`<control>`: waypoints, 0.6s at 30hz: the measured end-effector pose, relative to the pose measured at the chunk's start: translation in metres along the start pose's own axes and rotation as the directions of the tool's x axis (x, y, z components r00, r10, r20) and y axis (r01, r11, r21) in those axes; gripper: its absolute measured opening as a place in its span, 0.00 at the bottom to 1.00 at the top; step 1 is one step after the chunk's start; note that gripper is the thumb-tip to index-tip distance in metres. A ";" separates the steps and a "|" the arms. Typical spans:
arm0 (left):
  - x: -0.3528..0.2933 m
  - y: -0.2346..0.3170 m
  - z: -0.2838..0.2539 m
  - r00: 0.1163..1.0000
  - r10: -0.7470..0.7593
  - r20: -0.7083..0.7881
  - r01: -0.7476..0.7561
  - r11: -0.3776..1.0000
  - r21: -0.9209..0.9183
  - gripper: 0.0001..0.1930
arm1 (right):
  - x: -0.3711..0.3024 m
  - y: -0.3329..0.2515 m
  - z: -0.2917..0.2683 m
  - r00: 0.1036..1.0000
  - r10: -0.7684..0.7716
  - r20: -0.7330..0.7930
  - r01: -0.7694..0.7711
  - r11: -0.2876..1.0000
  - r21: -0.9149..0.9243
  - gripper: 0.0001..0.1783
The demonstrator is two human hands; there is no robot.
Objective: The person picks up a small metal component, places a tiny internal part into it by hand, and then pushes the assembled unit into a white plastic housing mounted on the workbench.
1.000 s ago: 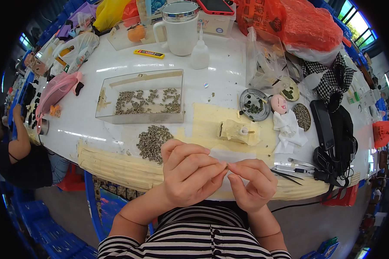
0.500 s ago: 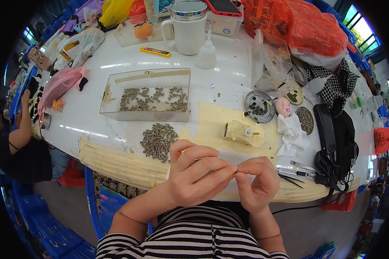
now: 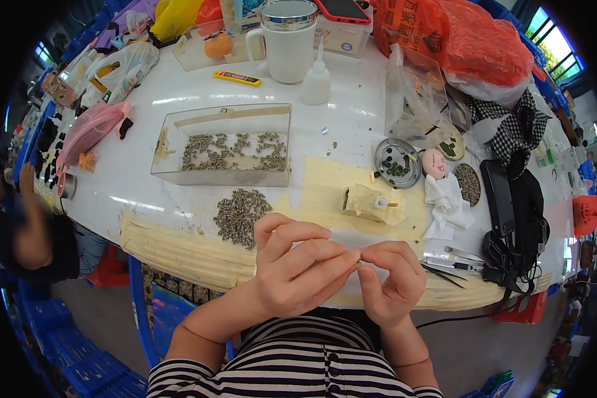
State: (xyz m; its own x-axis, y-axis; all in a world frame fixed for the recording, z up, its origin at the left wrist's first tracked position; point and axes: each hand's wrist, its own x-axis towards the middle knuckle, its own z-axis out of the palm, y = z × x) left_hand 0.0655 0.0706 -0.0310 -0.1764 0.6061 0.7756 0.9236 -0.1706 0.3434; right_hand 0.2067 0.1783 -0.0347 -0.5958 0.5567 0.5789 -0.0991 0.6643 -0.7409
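Note:
My left hand (image 3: 302,268) and my right hand (image 3: 395,278) meet fingertip to fingertip above the table's front edge. Both are closed in a pinch around a tiny piece at their tips, too small and covered to name. Left of my left hand lies a loose pile of small grey-brown metallic-looking pieces (image 3: 242,215). Behind that pile, a clear rectangular box (image 3: 222,177) holds more of the same. Beyond my right hand sits a tape-wrapped block (image 3: 371,204) with a small rod sticking out. A round dish (image 3: 398,164) of dark green bits stands farther back.
A white lidded mug (image 3: 288,50), a squeeze bottle (image 3: 317,83) and a yellow box cutter (image 3: 237,78) stand or lie toward the back. Tweezers (image 3: 464,254) and a black strap (image 3: 527,219) lie at right. Another person's arm (image 3: 33,225) shows at far left.
My hands stay together, with only slight shifts of the fingertips. At far left the other person's arm has moved down. The whole view has shifted a little.

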 end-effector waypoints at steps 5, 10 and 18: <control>0.003 0.001 -0.002 0.999 0.025 0.026 -0.026 1.000 0.012 0.15 | -0.001 0.004 -0.003 0.997 0.066 0.042 -0.070 0.992 0.103 0.09; 0.000 0.001 0.001 1.000 0.008 0.022 -0.009 0.999 0.043 0.13 | -0.003 0.002 -0.001 0.999 0.000 -0.033 0.001 1.000 0.024 0.10; 0.000 -0.001 0.003 1.000 -0.021 -0.005 0.021 0.999 0.036 0.14 | -0.004 0.001 -0.002 0.998 -0.054 -0.031 0.053 0.998 -0.039 0.12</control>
State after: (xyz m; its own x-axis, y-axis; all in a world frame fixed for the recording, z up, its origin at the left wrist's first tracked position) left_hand 0.0661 0.0730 -0.0330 -0.1974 0.6059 0.7706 0.9314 -0.1294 0.3403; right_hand 0.2105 0.1776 -0.0369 -0.5644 0.5354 0.6284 -0.0993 0.7116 -0.6955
